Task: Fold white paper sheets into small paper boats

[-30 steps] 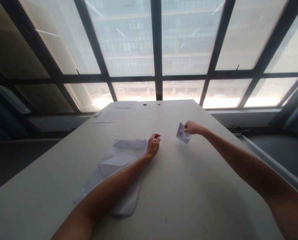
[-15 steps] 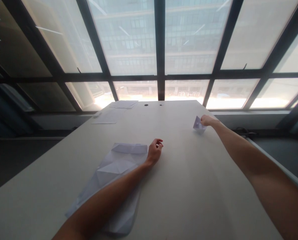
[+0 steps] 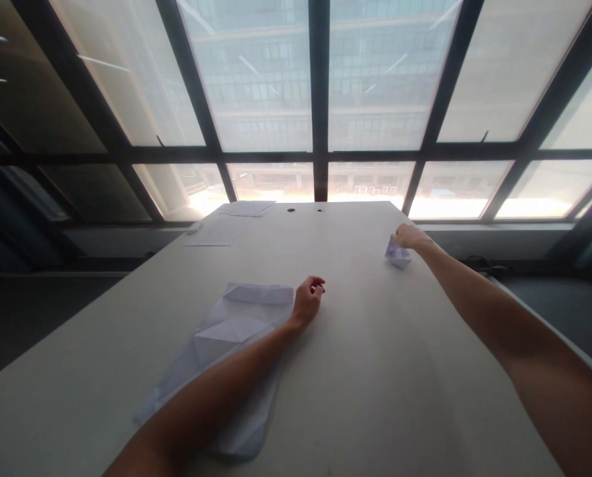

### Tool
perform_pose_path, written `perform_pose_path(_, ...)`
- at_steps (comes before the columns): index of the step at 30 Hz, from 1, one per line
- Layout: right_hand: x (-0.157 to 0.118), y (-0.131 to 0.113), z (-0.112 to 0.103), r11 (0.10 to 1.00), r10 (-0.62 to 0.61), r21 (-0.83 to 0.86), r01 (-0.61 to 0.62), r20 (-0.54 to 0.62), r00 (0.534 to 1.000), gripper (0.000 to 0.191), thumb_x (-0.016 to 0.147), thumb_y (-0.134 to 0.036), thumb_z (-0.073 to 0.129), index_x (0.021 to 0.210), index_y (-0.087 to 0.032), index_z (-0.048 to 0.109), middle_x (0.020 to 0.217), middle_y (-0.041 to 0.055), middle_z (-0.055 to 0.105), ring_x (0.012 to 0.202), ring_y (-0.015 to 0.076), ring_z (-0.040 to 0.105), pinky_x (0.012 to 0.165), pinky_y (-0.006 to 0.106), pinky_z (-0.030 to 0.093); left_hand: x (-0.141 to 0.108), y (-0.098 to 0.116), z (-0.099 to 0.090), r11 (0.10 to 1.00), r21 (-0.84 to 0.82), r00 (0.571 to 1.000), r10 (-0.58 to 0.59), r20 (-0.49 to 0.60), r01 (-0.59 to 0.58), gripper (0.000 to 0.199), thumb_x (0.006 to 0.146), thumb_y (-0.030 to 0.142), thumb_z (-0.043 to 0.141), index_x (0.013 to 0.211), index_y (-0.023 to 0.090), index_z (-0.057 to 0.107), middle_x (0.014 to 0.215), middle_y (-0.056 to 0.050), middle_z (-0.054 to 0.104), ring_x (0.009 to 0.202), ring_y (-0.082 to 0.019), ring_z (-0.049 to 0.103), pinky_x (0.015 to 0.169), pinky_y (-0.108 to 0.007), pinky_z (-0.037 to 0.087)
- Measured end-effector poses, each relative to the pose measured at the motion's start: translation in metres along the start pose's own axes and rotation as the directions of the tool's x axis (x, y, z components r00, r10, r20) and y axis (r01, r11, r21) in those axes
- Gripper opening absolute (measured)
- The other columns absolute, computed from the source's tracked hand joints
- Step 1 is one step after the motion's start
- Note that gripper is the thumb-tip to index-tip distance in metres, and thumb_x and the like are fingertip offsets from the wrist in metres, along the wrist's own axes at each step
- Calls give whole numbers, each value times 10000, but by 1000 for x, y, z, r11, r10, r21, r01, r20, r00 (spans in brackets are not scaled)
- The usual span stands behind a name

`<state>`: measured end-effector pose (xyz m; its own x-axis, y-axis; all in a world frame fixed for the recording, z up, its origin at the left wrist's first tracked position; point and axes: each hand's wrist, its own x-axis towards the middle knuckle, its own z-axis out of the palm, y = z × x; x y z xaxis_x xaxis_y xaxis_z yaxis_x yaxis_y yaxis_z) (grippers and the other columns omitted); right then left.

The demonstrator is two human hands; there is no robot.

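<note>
At the surface's (image 3: 355,371) right edge, a right hand (image 3: 408,236) meets a folded paper (image 3: 397,256), its pinch unclear, where a careless nudge could knock the piece off, while the left hand's (image 3: 307,303) fingers curl loosely beside a creased sheet (image 3: 244,326).

- No text, label, brand, number or sign is reading clearly anywhere.
- Pale shapes (image 3: 374,189) are showing in a row through the lower pane (image 3: 370,176); too small and washed out to tell if they're forming letters.
- Big paper (image 3: 234,331), folded paper (image 3: 399,258): showing no legible print.
- Far sheets (image 3: 214,233): sitting too distant for reading.
</note>
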<state>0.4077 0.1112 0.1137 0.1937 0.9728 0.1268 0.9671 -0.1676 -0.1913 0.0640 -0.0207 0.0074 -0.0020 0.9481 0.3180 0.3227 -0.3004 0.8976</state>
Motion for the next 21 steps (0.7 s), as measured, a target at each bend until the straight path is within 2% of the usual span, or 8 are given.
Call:
perform_pose_path(3,-15,-24,-7,998,-27,55,28,-19,999,289,928,-372,569,905,-126,719,912,176,701,851,250,653,745,332,466,2,7,0,1000,-23,1000,10,20,-10,198,765,186,486,835,163,670,700,-18,655,600,-133,545,558,-230,394)
perform_pose_path(7,-51,-73,1,948,-206,238,212,-46,977,306,919,-359,562,765,-140,711,720,89,681,658,177,598,623,271,415,18,32,-13,980,-198,1000,-22,-7,20,204,720,202,479,807,159,658,677,-10,640,483,-94,418,454,-211,291)
perform_pose_path(9,-75,-102,15,884,-327,346,315,-23,945,311,916,-347,559,740,-140,709,653,48,661,601,150,569,584,250,389,29,47,-28,960,-276,997,-66,-38,53,213,708,207,477,814,156,654,680,-12,634,465,-83,399,435,-202,275)
perform_pose_path(11,-100,-133,33,799,-449,431,419,-36,893,264,900,-311,580,752,-144,721,651,26,668,601,138,570,588,237,390,40,59,-48,953,-291,995,-92,-25,81,210,704,217,493,817,153,658,698,-24,644,483,-83,426,436,-191,281)
perform_pose_path(14,-134,-177,61,655,-592,537,531,-72,803,180,887,-295,623,891,-169,751,807,27,730,690,136,612,654,229,423,50,68,-78,954,-269,991,-130,33,134,221,690,222,520,831,149,673,772,-57,678,532,-88,487,459,-181,321)
perform_pose_path(15,-142,-190,70,628,-617,556,544,-70,784,171,876,-304,653,931,-177,753,860,35,740,726,140,625,685,231,436,53,69,-86,955,-258,989,-142,43,148,225,690,228,528,837,147,678,785,-67,684,544,-91,499,465,-180,332)
perform_pose_path(17,-156,-213,85,618,-628,578,533,-45,777,198,839,-315,714,978,-178,749,911,54,743,758,151,640,710,239,451,56,68,-99,958,-234,986,-158,48,165,229,692,241,542,844,147,684,803,-79,692,557,-95,514,471,-180,344)
perform_pose_path(21,-168,-242,103,639,-560,649,413,23,828,206,781,-302,774,926,-159,744,872,63,740,746,159,643,692,241,458,59,64,-110,965,-206,987,-159,34,163,233,699,243,543,852,144,687,817,-84,703,563,-98,527,475,-180,349)
